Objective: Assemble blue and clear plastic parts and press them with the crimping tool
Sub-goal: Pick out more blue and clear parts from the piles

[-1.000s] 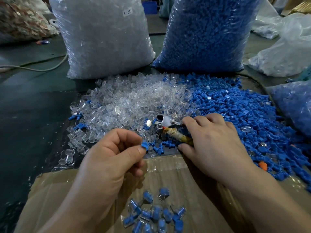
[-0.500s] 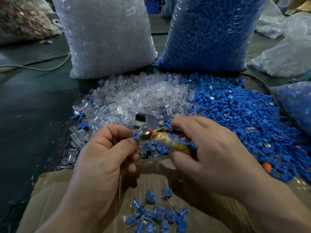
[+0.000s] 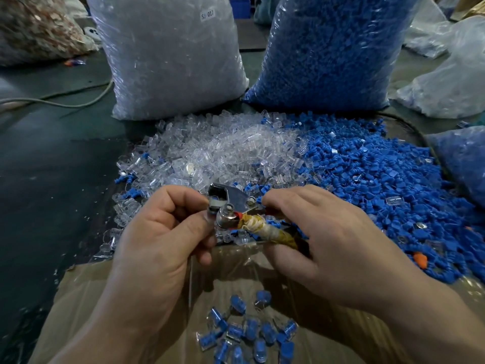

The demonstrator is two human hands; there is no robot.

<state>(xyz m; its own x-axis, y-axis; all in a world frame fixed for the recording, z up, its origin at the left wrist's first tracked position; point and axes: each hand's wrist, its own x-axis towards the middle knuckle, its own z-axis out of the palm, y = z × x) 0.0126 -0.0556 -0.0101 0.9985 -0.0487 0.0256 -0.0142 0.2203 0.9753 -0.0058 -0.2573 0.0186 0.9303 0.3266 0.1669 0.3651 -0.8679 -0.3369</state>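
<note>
The crimping tool (image 3: pixel 231 208) is held above the near edge of the loose piles, with a small blue part (image 3: pixel 214 199) sitting in its metal head. The left hand (image 3: pixel 157 248) pinches that part, and the right hand (image 3: pixel 328 248) grips the taped handles. Behind lie a clear pile (image 3: pixel 223 151) and a blue pile (image 3: pixel 367 174). Finished pieces (image 3: pixel 249 334) lie on cardboard (image 3: pixel 91 298). The clear bag (image 3: pixel 170 61) has a label (image 3: pixel 207 15) reading "SJ 017".

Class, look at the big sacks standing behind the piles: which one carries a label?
The sack of clear parts, left of the blue sack; its white tag reads SJ 017.
</note>
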